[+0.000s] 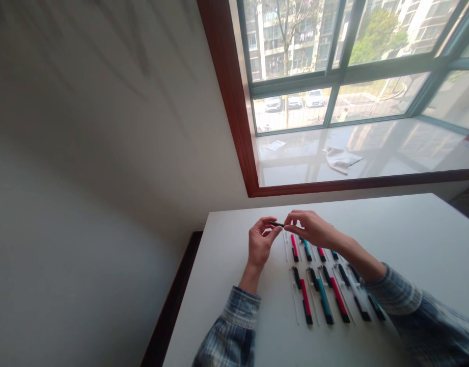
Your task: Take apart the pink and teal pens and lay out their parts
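My left hand (pixel 260 243) and my right hand (pixel 310 227) meet above the white table (pixel 410 239), and both pinch a small dark pen part (pixel 276 224) between their fingertips. Below them lie two rows of pens and pen parts. The far row holds a red pen (pixel 294 246) and a teal pen (pixel 307 250), partly under my right hand. In the near row are a red and black pen (pixel 305 302), a teal and black pen (pixel 325 302) and another red one (pixel 339 299), with thin clear refills beside them.
A grey wall fills the left. A wood-framed bay window stands behind the table, its glossy sill (pixel 371 153) bearing a crumpled white cloth (pixel 340 158) and a paper (pixel 275 145). Parked cars and buildings show outside. Both my sleeves are blue plaid.
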`<state>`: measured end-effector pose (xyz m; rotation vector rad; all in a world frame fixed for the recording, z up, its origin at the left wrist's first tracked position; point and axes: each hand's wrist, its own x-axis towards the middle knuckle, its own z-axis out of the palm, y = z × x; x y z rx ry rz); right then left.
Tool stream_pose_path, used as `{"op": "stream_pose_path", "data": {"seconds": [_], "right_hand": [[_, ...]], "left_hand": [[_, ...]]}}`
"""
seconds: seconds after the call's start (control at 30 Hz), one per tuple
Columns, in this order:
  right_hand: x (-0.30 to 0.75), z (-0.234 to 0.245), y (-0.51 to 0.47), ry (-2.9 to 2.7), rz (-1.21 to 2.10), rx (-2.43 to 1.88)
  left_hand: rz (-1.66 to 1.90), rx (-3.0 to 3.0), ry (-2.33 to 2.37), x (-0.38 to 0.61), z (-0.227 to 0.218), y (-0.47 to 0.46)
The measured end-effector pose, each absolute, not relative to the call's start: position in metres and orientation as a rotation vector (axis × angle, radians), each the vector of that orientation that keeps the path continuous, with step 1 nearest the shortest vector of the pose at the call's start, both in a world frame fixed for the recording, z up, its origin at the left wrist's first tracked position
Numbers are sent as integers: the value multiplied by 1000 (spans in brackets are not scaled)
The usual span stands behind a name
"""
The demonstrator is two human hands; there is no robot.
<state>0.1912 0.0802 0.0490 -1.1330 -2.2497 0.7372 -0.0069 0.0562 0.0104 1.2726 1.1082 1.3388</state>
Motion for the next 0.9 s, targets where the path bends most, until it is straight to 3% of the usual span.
{"op": "stream_pose_path", "data": {"seconds": [0.9], "right_hand": [[192, 39, 67, -2748, 429, -1276]], "left_hand": [[1316, 1053, 1161, -3, 9, 66]]}}
